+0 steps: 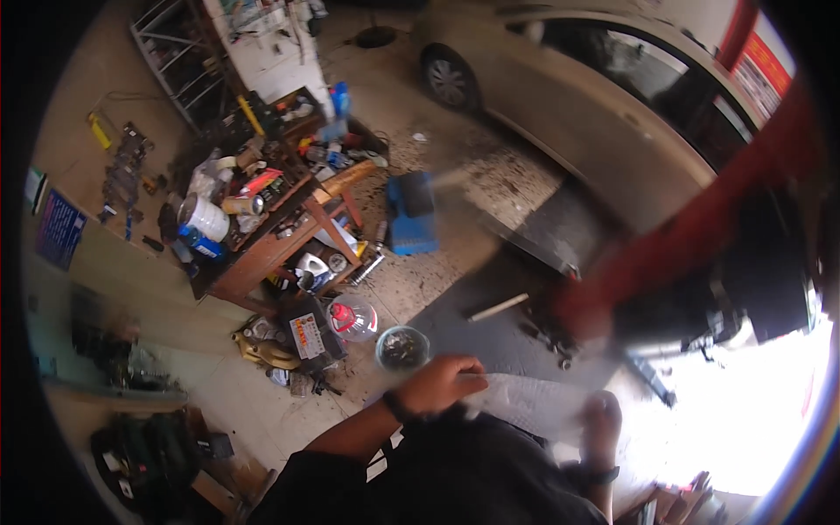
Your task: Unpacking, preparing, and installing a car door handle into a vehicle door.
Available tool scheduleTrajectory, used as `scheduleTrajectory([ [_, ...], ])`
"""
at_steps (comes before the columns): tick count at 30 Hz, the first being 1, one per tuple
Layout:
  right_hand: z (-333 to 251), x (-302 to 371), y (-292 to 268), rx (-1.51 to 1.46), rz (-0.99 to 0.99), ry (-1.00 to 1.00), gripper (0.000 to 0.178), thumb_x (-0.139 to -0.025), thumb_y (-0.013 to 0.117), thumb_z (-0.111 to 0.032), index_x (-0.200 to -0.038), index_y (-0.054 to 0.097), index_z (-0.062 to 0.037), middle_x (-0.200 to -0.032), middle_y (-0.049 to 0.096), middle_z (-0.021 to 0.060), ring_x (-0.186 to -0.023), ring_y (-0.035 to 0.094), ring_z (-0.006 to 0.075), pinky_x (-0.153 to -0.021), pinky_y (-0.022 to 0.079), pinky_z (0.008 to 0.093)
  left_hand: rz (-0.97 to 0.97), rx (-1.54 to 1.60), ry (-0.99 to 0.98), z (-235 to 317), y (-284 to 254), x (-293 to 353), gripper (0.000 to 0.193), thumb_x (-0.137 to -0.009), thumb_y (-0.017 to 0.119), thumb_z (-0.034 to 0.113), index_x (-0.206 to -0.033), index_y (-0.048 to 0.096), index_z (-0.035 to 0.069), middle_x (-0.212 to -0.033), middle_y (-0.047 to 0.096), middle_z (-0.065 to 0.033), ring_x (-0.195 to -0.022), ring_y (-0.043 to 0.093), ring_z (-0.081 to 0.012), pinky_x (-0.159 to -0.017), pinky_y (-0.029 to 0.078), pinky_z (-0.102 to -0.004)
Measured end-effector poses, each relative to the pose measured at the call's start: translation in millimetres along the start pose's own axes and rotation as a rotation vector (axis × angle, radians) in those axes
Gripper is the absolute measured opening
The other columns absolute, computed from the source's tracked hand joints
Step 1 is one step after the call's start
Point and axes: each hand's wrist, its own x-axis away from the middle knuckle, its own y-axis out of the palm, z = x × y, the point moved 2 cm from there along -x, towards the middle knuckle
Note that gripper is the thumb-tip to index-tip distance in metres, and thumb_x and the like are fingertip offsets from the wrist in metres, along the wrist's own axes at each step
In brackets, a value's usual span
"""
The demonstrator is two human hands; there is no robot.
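Note:
Close in front of my body, my left hand is closed with its fingers curled at the left end of a pale, see-through plastic sheet or bag. The sheet stretches across to my right hand, which is smeared by motion, so its fingers do not show clearly. Dark bands circle both wrists. Just beyond my left hand stands a round tub with small dark items inside. Beside that tub is a clear plastic jug with a red part.
A cluttered wooden workbench stands at left, with a dark battery-like box below. A blue case lies on the floor. A car is parked far right; a blurred red beam crosses in front. A light stick lies nearer.

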Motion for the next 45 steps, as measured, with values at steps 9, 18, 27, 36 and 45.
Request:
scheduleTrajectory([
  [9, -60, -253, 96, 0.17, -0.483, -0.22, 0.014, -0.091, 0.065, -0.012, -0.102, 0.06, -0.0046, -0.089, 0.058, -0.0014, -0.081, 0.051, 0.0075, -0.073, 0.043, 0.0243, 0.349, -0.041, -0.191, -6, -71, -108, 0.028, -0.094, 0.069, 0.027, -0.103, 0.067, 0.001, -0.097, 0.07, -0.0111, -0.094, 0.065, -0.0174, -0.084, 0.05, -0.0321],
  [18, -189, -401, 219, 0.374, -0.702, -0.364, 0.01, -0.092, 0.067, -0.009, -0.097, 0.063, -0.0018, -0.084, 0.06, -0.0006, -0.079, 0.053, 0.0077, -0.071, 0.043, 0.0248, 0.83, 0.272, -0.194, -109, -180, -215, 0.027, -0.097, 0.067, 0.025, -0.115, 0.063, 0.005, -0.098, 0.066, -0.0017, -0.089, 0.062, -0.0111, -0.079, 0.051, -0.0278],
  [27, -210, -552, 289, 0.362, -0.681, -0.085, 0.007, -0.092, 0.062, -0.002, -0.099, 0.062, -0.0028, -0.087, 0.061, 0.0005, -0.083, 0.056, 0.0082, -0.077, 0.045, 0.0241, 1.286, 0.885, -0.332, -266, -389, -341, 0.018, -0.096, 0.063, 0.036, -0.1, 0.061, 0.018, -0.086, 0.058, 0.0052, -0.073, 0.057, -0.0099, -0.06, 0.044, -0.0276],
  [36, -304, -632, 417, 0.477, -0.558, -0.156, 0.011, -0.09, 0.063, 0.001, -0.101, 0.063, -0.0018, -0.09, 0.065, 0.0028, -0.085, 0.06, 0.0104, -0.079, 0.047, 0.0247, 1.25, 0.813, -0.549, -340, -512, -452, 0.049, -0.087, 0.068, 0.027, -0.126, 0.053, 0.001, -0.088, 0.064, -0.0058, -0.077, 0.063, -0.0261, -0.065, 0.052, -0.0397],
  [45, -350, -688, 581, 0.645, -1.025, -0.386, 0.011, -0.091, 0.066, -0.002, -0.102, 0.064, -0.0017, -0.089, 0.065, 0.0025, -0.084, 0.059, 0.0095, -0.076, 0.047, 0.0252, 1.602, 0.99, -0.412, -298, -502, -370, 0.033, -0.093, 0.057, 0.021, -0.12, 0.058, 0.003, -0.093, 0.064, -0.0074, -0.071, 0.064, -0.0153, -0.059, 0.056, -0.0294],
])
